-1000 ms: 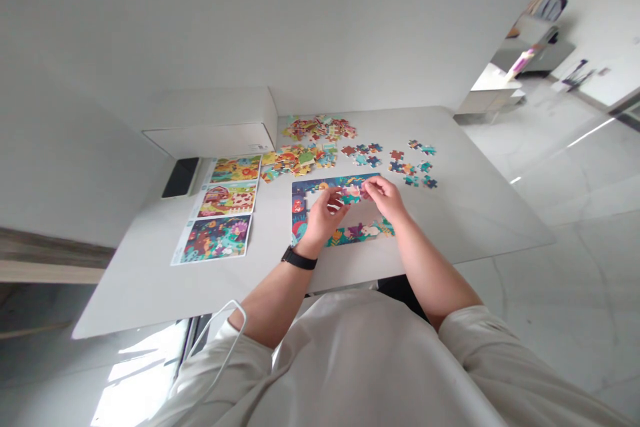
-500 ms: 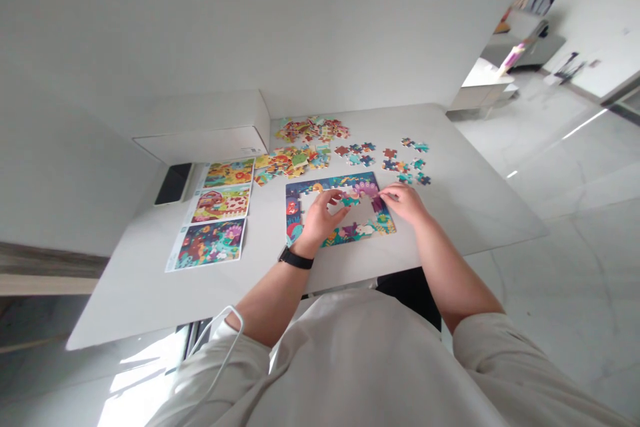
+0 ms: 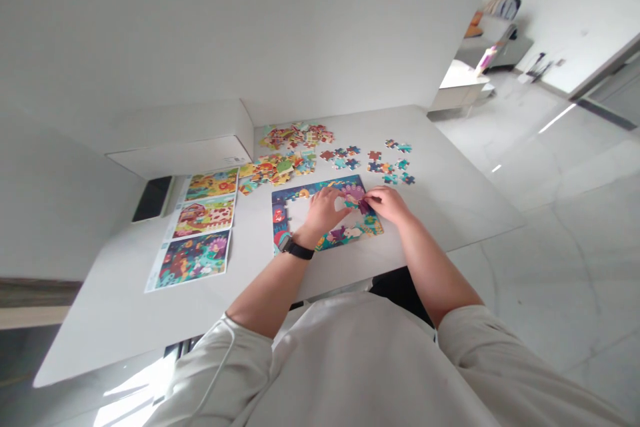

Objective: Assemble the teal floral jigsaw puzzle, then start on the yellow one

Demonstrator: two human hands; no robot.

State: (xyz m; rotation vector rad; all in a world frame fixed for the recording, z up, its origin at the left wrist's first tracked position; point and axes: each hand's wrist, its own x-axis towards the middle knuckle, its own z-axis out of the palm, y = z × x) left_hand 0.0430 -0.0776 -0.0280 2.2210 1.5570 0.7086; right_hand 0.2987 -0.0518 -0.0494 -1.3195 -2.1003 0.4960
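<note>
A partly built jigsaw puzzle (image 3: 287,210) with a dark blue border lies on the white table (image 3: 450,207) in front of me. My left hand (image 3: 325,208), with a black watch on the wrist, rests palm down on the puzzle's middle, fingers curled over a group of joined pieces. My right hand (image 3: 390,203) sits at the puzzle's right side, its fingertips pinched on a small dark red piece (image 3: 363,205) pressed against the joined pieces. The two hands nearly touch.
Loose puzzle pieces (image 3: 290,167) lie in heaps behind the puzzle, with scattered blue ones (image 3: 387,163) to the right. Three picture sheets (image 3: 200,217) lie at the left, beside a black phone (image 3: 151,198) and a white box (image 3: 180,140). The table's right edge meets a glossy floor.
My right hand has moved left, back to the joined pieces beside my left hand, which has settled flatter onto the puzzle. The view has shifted, so everything sits further left.
</note>
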